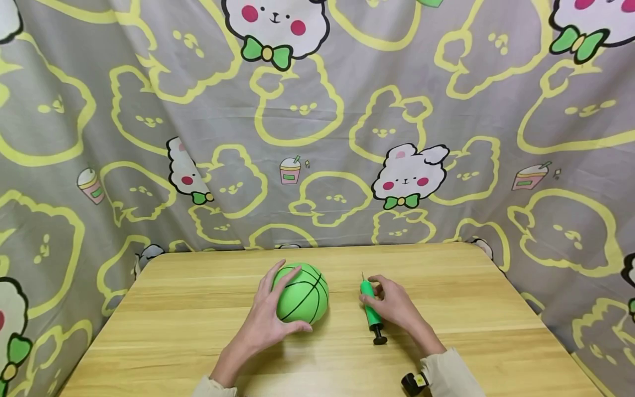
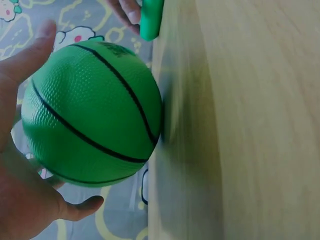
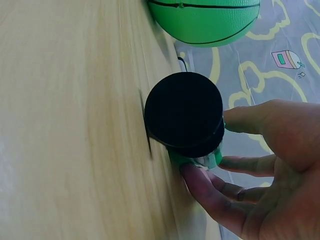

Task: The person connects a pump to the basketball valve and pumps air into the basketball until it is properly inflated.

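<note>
A small green rubber ball (image 1: 301, 293) is cupped by the left hand (image 1: 268, 317). At its 3 o'clock, a slim green plastic pump (image 1: 371, 310), needle toward 12 and black handle toward 6, is pinched by the right hand (image 1: 394, 303) on the wooden table (image 1: 476, 309).

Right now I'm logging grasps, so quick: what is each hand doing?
Left hand: fingers spread, curved round the green ball on the table.
Right hand: fingers curled round the green hand pump, which lies on the table.

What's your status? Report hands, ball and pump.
Left hand cups the ball, ball on the table. Right hand grips the pump, lying flat beside the ball. Nothing between them.
</note>
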Motion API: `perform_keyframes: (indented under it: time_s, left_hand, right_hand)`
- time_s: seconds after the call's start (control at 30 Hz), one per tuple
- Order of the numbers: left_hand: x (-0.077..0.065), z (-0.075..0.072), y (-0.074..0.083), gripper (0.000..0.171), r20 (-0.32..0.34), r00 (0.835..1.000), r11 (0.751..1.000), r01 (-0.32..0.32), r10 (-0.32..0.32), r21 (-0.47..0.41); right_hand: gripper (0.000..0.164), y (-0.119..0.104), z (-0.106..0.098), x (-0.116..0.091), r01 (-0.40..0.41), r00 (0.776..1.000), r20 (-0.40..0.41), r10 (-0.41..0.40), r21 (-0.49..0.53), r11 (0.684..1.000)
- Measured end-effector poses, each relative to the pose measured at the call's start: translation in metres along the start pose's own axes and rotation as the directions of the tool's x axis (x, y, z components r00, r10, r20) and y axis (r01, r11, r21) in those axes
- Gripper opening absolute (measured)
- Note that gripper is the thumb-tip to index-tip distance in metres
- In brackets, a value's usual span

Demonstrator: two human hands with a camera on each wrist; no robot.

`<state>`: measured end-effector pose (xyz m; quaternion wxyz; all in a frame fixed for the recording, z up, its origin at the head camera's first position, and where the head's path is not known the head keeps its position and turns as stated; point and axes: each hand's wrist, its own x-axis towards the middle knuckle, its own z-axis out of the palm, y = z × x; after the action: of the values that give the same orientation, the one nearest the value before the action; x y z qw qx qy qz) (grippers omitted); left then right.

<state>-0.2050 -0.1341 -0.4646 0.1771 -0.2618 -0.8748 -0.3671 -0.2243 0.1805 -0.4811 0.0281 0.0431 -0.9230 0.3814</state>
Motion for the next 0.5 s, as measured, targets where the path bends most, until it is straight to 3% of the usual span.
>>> perform_keyframes:
  time_s: [0.5]
  left_hand:
    - [-0.0015, 0.0081, -0.0010, 0.097, 0.044, 0.999, 1.000, 0.004, -0.002, -0.031]
  right_hand:
    - [0.051, 0.0042, -0.0031, -0.0027, -0.014, 1.000, -0.005, 0.014, 0.022, 1.000]
